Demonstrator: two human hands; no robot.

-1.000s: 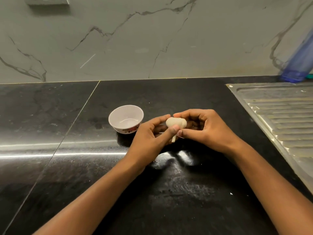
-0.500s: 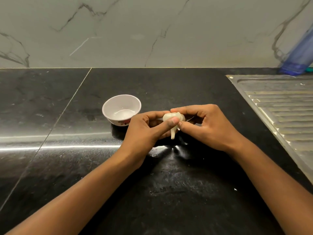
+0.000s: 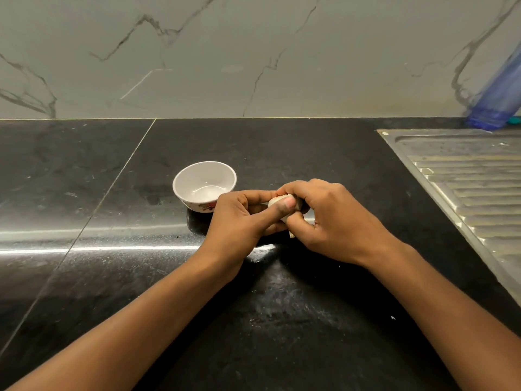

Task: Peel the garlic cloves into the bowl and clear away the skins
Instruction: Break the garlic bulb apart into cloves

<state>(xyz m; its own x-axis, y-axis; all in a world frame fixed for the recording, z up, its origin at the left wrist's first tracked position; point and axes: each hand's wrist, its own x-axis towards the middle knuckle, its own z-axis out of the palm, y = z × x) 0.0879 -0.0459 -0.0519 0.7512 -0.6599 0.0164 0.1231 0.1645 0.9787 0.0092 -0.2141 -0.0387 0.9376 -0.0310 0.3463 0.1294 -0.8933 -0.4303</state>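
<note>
Head view: left hand (image 3: 239,218) and right hand (image 3: 335,218) grip a garlic bulb (image 3: 276,200) over the middle of the worktop (image 3: 282,320).
Fingers of both curl round it; bowl (image 3: 204,183) sits just beside left hand.

Bowl (image 3: 197,176) left, drainboard (image 3: 465,176) and bottle (image 3: 499,94) far right — open countertop (image 3: 282,320) nearer.

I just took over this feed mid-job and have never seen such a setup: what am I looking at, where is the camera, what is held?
No machine here: a person works with bare hands, and the one view comes from a camera worn on their head, looking down. The left hand and right hand together grip a garlic bulb over a black countertop. A small white bowl, seemingly empty, stands just left of them. A steel drainboard lies to the right, a blue bottle behind it.
</note>
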